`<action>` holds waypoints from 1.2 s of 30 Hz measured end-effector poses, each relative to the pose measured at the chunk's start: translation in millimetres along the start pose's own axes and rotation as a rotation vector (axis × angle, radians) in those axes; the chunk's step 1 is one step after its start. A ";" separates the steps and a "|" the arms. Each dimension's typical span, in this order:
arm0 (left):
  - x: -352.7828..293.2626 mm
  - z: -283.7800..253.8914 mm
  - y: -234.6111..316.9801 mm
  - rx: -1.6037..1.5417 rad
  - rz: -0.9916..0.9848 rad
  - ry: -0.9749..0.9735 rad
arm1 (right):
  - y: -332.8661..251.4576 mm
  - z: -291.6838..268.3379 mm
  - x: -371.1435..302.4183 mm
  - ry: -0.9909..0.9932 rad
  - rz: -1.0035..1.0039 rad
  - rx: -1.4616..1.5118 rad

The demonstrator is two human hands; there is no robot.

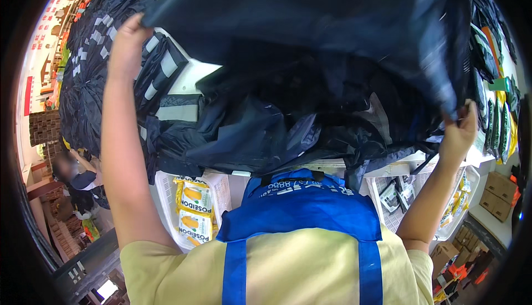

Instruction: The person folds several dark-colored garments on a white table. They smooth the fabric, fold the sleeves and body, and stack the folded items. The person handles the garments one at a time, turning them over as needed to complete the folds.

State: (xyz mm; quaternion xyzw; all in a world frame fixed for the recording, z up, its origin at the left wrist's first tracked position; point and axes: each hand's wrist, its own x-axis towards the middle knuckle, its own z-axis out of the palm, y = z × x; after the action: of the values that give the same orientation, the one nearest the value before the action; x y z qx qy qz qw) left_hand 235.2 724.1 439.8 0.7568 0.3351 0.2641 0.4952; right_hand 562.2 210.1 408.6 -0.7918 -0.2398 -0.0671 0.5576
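Observation:
A large piece of thin, dark navy-black fabric [327, 14] spreads raised over the table between my hands, its right side smeared by motion. At the upper left, my left hand [131, 32] is closed on its edge. On the right and lower, my right hand [463, 125] pinches the same fabric with its fingers together. Below the raised part, crumpled dark cloth [238, 136] lies along the near table edge; whether it is one piece with the raised sheet I cannot tell. A folded dark bundle with a pale grey band [178, 112] lies near my left forearm.
Heaped dark garments with grey strips [88, 91] cover the table's left. White baskets stand below the near edge: the left basket [162, 194] holds yellow packets [194, 208], the right basket [474, 178] more packets. Stacked bagged items [496, 130] sit far right. Another person [80, 174] is at left.

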 end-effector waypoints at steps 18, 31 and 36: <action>7.9 227.2 70.0 -0.678 0.370 -0.006 | 103.8 -2.5 159.9 -0.179 0.684 0.836; -82.4 317.7 -46.2 0.882 0.275 -0.361 | 77.6 121.8 1.9 -0.431 -0.150 -0.145; -53.2 340.7 -44.9 0.494 0.282 -0.273 | 85.8 144.4 -10.3 -0.503 -0.114 -0.183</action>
State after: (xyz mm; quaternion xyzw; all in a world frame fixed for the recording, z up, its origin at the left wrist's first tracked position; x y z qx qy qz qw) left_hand 439.6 501.0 268.6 0.9217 0.2112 0.1368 0.2953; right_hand 568.9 316.6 278.5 -0.8160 -0.4080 0.0791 0.4019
